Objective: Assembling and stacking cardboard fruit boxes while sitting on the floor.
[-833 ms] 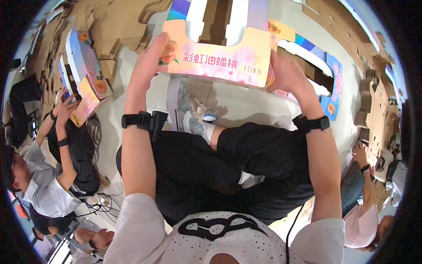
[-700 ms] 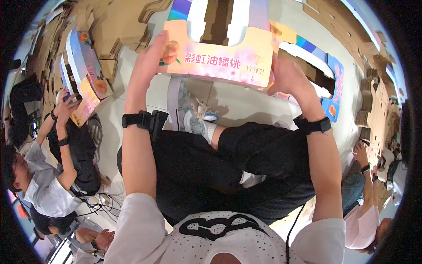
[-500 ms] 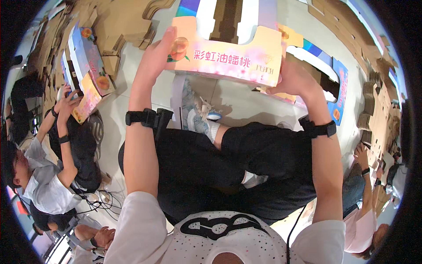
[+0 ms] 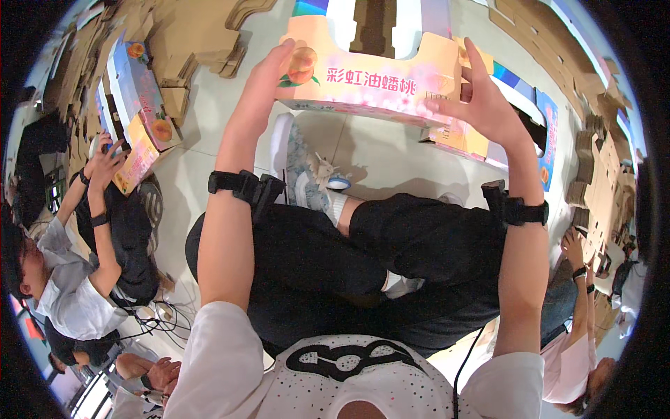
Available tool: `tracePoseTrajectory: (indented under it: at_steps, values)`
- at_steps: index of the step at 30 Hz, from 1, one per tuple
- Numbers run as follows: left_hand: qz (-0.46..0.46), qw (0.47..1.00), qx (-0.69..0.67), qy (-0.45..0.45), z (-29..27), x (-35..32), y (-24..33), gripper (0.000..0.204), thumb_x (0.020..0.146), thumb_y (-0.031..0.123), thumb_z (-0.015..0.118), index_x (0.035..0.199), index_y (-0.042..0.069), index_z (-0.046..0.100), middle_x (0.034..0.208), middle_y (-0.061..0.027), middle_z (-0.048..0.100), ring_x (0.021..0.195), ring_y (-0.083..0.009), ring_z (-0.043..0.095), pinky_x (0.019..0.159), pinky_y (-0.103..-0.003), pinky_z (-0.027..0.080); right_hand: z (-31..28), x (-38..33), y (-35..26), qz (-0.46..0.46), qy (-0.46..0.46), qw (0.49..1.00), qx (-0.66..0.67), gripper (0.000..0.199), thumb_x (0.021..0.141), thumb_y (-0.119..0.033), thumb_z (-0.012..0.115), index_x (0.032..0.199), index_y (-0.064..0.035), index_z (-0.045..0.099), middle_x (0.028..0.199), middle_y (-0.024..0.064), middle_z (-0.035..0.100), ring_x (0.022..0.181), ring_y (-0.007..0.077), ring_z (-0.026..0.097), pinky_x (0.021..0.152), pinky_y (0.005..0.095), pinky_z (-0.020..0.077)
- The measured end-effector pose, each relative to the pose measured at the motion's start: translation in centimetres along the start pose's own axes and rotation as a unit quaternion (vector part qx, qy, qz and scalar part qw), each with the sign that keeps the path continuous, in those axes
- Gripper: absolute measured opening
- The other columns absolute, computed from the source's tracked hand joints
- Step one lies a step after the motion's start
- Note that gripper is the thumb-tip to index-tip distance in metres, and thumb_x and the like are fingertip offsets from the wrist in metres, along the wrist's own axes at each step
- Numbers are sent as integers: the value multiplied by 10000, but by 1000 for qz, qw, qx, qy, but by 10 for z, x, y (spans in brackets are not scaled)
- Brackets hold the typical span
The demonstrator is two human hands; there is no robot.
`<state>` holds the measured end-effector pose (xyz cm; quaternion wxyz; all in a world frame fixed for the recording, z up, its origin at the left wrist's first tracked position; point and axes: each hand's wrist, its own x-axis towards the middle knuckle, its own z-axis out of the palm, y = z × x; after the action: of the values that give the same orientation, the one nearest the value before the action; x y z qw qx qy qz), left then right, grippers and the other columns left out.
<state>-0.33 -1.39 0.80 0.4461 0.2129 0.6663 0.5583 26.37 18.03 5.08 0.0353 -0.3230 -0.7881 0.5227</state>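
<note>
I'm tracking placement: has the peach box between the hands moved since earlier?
Yes: the peach box has shifted right, farther from the brown cardboard at upper left.

Shirt (image 4: 398,387): white, short-sleeved, speckled with small dark dots; black-outlined graphic (image 4: 347,363) across its front. Trousers (image 4: 433,244), forward of the shirt: black, loose. Sock (image 4: 337,208), farther forward of the shirt: white. Left hand (image 4: 262,87) and right hand (image 4: 492,115): bare; left wrist strap (image 4: 234,184) and right wrist strap (image 4: 525,211): black, with blocky modules. Cable (image 4: 456,373), at the shirt's right: thin, black.
</note>
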Motion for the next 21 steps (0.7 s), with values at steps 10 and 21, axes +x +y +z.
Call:
tracePoseTrajectory:
  at_steps: [10, 21]
  values:
    - [62, 996, 55, 40, 3, -1, -1, 508, 941, 411, 622, 1244, 4, 594, 1125, -62, 639, 1039, -135, 565, 928, -285, 423, -13, 2, 34, 112, -145, 855, -485, 1194, 511, -289, 893, 1504, -55, 273, 1363, 236, 527, 1271, 383, 495, 1043, 420, 413]
    - [134, 963, 52, 229, 0, 15, -8, 416, 941, 328, 655, 1176, -15, 649, 1043, -51, 682, 953, -110, 617, 853, -254, 468, 23, 13, 59, -1, -35, 916, -401, 1227, 563, -373, 880, 1495, 47, 201, 1239, 308, 543, 1181, 440, 537, 994, 468, 465]
